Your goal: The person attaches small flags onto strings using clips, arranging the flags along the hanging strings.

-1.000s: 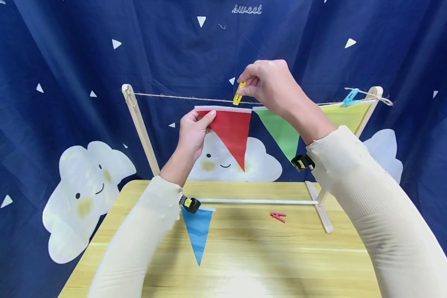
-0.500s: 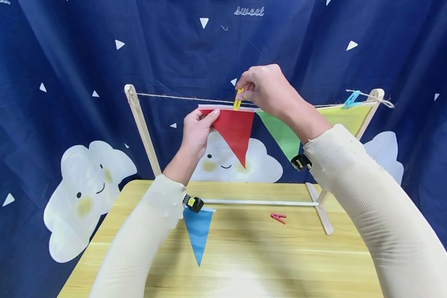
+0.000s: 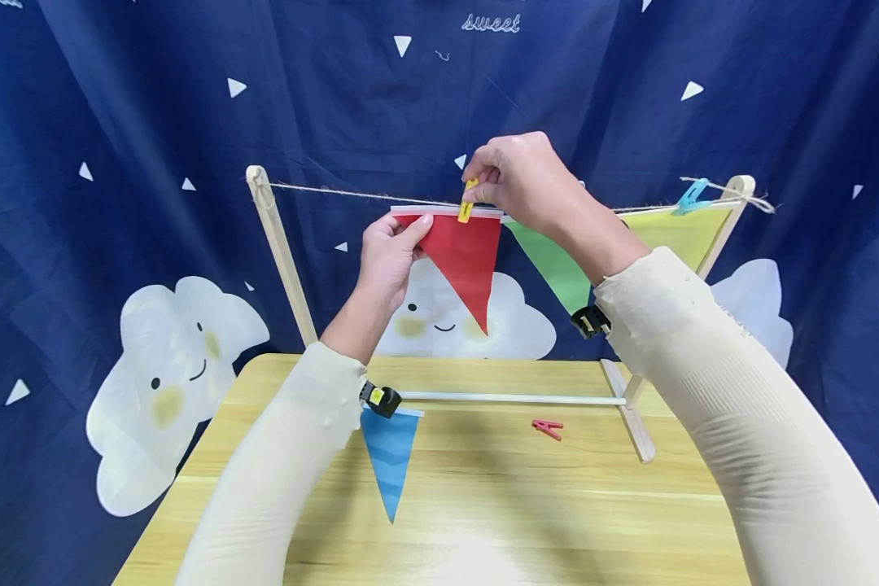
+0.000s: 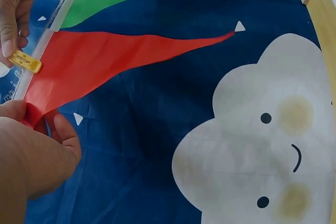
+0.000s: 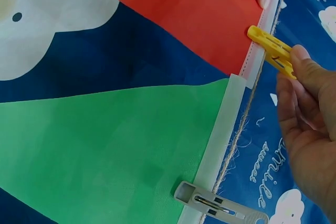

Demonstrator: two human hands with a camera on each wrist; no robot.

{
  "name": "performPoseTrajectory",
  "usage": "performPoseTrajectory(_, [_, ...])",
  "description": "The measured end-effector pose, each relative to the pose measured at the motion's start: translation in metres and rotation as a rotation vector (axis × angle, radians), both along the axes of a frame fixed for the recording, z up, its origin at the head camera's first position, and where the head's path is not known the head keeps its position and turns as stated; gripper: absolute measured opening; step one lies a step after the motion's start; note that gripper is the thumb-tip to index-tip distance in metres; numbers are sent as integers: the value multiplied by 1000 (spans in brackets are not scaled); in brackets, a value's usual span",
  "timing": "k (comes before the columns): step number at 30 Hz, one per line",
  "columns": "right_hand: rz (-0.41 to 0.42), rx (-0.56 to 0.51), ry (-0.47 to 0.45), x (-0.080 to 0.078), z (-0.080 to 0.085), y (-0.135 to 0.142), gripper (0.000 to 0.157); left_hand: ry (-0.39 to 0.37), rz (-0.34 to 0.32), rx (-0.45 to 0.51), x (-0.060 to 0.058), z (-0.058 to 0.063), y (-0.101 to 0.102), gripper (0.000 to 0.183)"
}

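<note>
The head camera looks forward and down across the table to its far edge and the curtain. Both wrist cameras sit nearer, rolled opposite ways, sharing the red flag, yellow clip and green flag; the left's right border probably catches the table's edge.

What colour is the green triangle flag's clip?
Grey. The slim clip on the green triangular flag shows best in the right wrist view.

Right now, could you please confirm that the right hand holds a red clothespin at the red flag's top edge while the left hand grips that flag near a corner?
The clothespin in the right hand is yellow, not red, as the right wrist view shows; the rest is right.
</note>
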State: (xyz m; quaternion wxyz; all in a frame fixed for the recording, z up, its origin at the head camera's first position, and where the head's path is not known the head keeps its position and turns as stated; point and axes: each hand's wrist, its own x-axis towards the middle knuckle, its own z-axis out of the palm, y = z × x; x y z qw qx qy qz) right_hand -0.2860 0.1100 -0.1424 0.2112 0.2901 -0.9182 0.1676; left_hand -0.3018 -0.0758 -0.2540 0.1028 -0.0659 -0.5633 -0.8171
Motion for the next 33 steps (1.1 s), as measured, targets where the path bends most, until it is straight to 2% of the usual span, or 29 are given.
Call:
performPoseTrajectory(10, [-7,20,-24,0,0,0,25,7,-8,-21,0,0,1,30])
performPoseTrajectory(22, [-19,46,-96,3,0,-1,33,-3,-4,-20,1,-1,0,30])
performPoseTrajectory(33, [-12,38,-99,3,-2,0,40,11,6,-18,1,-1,-1,29])
